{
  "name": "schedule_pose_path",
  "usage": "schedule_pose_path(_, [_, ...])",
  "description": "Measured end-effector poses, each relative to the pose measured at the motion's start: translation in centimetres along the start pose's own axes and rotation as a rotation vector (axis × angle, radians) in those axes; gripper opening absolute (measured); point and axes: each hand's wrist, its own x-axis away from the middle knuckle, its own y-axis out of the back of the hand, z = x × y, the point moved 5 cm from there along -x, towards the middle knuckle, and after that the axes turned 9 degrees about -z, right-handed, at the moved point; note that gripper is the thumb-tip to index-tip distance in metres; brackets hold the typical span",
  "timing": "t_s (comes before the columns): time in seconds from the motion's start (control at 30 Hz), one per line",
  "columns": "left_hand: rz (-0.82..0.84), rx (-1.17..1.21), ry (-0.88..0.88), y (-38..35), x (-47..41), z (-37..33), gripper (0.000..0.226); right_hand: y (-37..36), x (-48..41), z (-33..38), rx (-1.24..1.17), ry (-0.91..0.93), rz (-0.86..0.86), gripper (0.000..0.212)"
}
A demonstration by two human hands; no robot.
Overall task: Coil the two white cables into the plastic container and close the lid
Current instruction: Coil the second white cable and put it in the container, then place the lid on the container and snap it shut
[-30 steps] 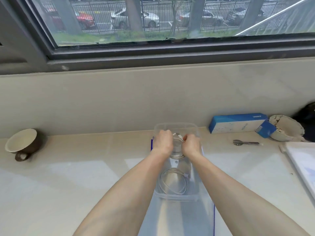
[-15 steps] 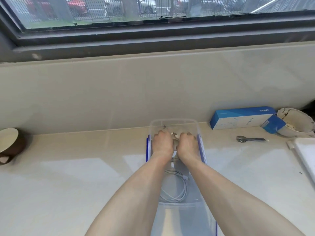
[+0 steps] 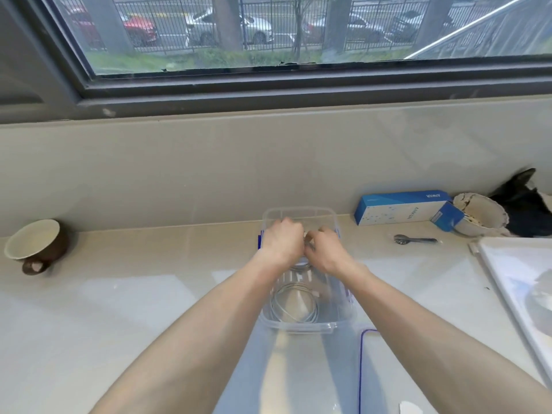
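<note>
A clear plastic container (image 3: 298, 327) with blue side clips stands on the counter in front of me. One white cable (image 3: 294, 304) lies coiled on its floor at the near end. My left hand (image 3: 282, 242) and my right hand (image 3: 325, 249) meet over the container's far end, both closed on a second white cable (image 3: 300, 265), of which only a small loop shows below the hands. The transparent lid (image 3: 298, 375) with a blue edge lies flat on the counter just in front of the container, partly under my forearms.
A brown and cream cup (image 3: 35, 249) lies tipped at the left. A blue box (image 3: 406, 212), a small metal spoon (image 3: 415, 239), a chipped bowl (image 3: 481, 215) and a dark object sit at the right back. A white tray edge (image 3: 507, 294) runs along the right.
My hands have lifted slightly and shifted within the far end of the container while working the second cable. The coiled cable at the near end has stayed put.
</note>
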Motion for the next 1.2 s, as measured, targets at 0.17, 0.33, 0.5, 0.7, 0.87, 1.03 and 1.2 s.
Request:
schedule_pose_path(0.17, [-0.11, -0.029, -0.087, 3.4, 3.6, -1.1, 0.025, 4.0, 5.0, 0.7, 0.033, 0.121, -0.052, 0.028])
schedule_pose_path(0.33, [-0.173, -0.007, -0.159, 5.5, 8.7, -3.3, 0.023, 6.8, 10.8, 0.1, 0.049, 0.15, -0.121, 0.027])
schedule_pose_path(0.5, [-0.186, 0.071, -0.195, 5.0, 14.0, -5.7, 0.025, 7.5, 16.9, -2.0, 0.075, 0.129, -0.157, 0.027])
schedule_pose_path(0.7, [-0.128, 0.163, -0.209, 2.9, 19.7, -7.5, 0.029, 7.4, 23.1, -5.9, 0.091, 0.065, -0.198, 0.024])
schedule_pose_path(0.87, [-0.066, 0.239, -0.175, 0.0, 23.2, -9.0, 0.03, 6.1, 27.7, -9.6, -0.006, -0.054, -0.193, 0.022])
schedule_pose_path(1.03, [0.05, 0.326, -0.08, -4.5, 26.2, -9.6, 0.033, 4.2, 31.8, -13.5, 0.085, -0.21, -0.224, 0.028])
schedule_pose_path(1.2, [0.135, 0.356, 0.014, -7.9, 28.2, -9.8, 0.037, 2.1, 35.4, -17.1, 0.071, -0.421, -0.211, 0.041])
